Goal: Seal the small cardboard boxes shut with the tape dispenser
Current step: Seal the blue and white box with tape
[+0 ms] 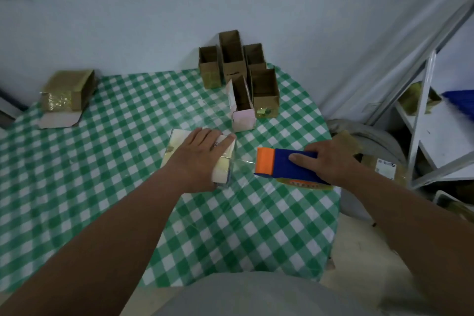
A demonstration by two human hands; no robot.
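The pale box (179, 151) lay at frame centre on the checked table (107, 187), your left hand (200, 159) pressing flat upon it. Your right hand (331, 161) gripped the tape dispenser (279, 164) just right, clear tape (243, 161) stretched between. Open boxes (238, 72) stood above.

A pale closed box (179, 151) lies flat at centre; a blue-and-orange tape dispenser (287, 165) sits at its 3 o'clock, clear tape (243, 161) stretched between them.

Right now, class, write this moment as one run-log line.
left hand: presses small white cardboard box | right hand: grips blue-and-orange tape dispenser | clear tape: stretched between
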